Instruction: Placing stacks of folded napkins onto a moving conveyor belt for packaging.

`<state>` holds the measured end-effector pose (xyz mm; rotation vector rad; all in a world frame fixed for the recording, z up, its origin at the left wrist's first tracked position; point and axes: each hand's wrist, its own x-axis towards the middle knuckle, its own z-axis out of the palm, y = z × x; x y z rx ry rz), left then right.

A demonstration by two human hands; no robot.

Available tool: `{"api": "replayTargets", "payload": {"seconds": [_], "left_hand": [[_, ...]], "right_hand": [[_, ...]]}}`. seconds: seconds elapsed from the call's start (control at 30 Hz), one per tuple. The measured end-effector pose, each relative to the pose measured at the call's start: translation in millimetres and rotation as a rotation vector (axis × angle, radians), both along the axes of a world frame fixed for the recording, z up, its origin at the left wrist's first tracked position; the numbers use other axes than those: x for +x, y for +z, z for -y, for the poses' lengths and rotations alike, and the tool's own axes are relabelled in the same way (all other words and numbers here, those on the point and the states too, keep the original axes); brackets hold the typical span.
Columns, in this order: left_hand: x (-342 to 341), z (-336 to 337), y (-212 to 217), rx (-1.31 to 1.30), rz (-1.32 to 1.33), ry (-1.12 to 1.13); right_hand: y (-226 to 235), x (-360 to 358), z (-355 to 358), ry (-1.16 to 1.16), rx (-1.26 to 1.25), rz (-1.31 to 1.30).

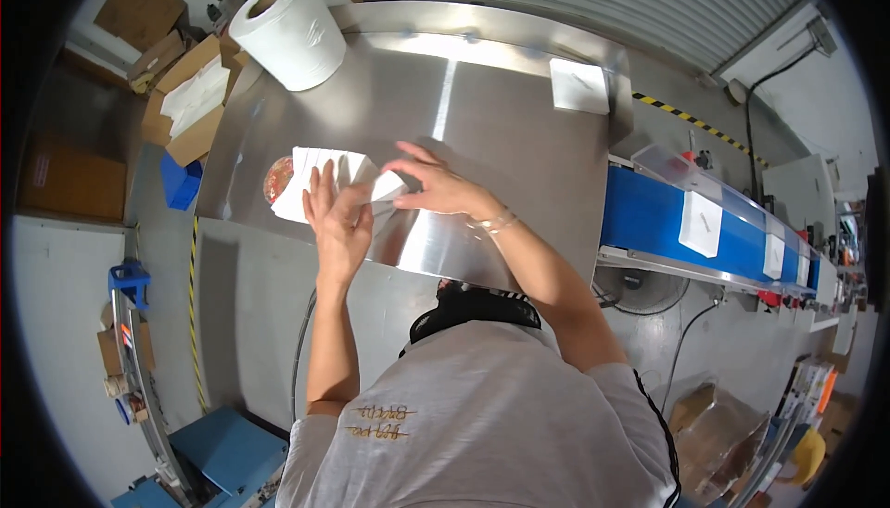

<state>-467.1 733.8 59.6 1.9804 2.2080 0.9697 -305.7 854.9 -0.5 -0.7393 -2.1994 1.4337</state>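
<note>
A row of thin white packets (326, 161) leans together near the front edge of the steel table (514, 170). My left hand (338, 221) grips this row, its fingers laid over the packets' faces. At the row's right end, the last packets fan out. There my right hand (443, 185) has its fingers spread, with the thumb and a lower finger close to the end packet's edge; whether they touch it I cannot tell. A round red-patterned thing (277, 181) sits against the row's left end, partly covered by it.
A large white roll (301, 40) stands at the table's far left, beside an open cardboard box (197, 100). One white packet (578, 85) lies at the far right corner. To the right, a blue conveyor belt (644, 211) carries several white packets. A blue bin (180, 181) sits beyond the table's left edge.
</note>
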Motion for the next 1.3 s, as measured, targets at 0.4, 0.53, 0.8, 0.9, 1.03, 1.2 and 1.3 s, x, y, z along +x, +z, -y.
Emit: {"api": "replayTargets", "payload": {"seconds": [0.4,0.53,0.8,0.9,1.03,1.2,1.3], "left_hand": [[-31.2,3.7,-0.6,0.024,0.07,0.138],[-24.0,-4.9,1.7,0.059,0.112,0.093],[-25.0,-2.0,-4.2,0.121,0.078,0.112],[-25.2,-2.5,-7.0,0.136,0.111,0.136],[-25.2,-1.7,-6.8,0.133,0.038,0.094],[-27.8,-1.6,-13.4,0.16,-0.01,0.109],[-30.1,-0.3,-13.4,0.158,0.017,0.105]], "right_hand": [[-47.3,212.8,16.9,-1.076,-0.085,0.076],[-150.7,395.9,1.4,-1.256,0.141,-0.182],[-14.1,182.8,-4.1,-0.836,0.588,0.436],[8.6,75.2,-3.3,-0.477,0.367,0.078],[20.6,-3.4,-2.4,-0.317,0.264,-0.021],[27.3,-36.1,-0.8,-0.238,0.066,-0.004],[25.2,-40.9,-3.6,-0.234,-0.023,0.006]]}}
